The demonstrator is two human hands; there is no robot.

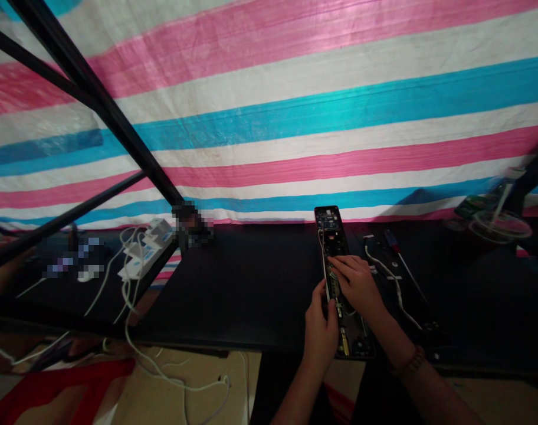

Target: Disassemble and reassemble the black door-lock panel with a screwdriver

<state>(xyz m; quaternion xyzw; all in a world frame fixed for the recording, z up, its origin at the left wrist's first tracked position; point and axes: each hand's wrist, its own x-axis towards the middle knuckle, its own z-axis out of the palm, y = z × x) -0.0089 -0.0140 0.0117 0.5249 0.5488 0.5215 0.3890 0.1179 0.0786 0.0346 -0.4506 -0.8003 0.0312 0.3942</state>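
Observation:
A long, narrow black case [340, 241] lies open on the black table, its far end pointing away from me. Circuit boards, thin wires and a brass-coloured part [345, 342] show inside. Along its left side runs a white cable [321, 242]. My left hand [321, 327] holds the case's left edge, thumb and forefinger close to the cable. From the right, my right hand [356, 284] reaches over the case, its bent fingers together and the fingertips on the cable. Those fingers hide part of the inside.
Right of the case lie a loose white cable [397, 289] and a screwdriver [404, 260]. A plastic cup [499, 227] with a straw stands farther right. At left, a white power strip [147, 254] trails cords past the table's edge. Behind hangs a striped tarp [295, 130].

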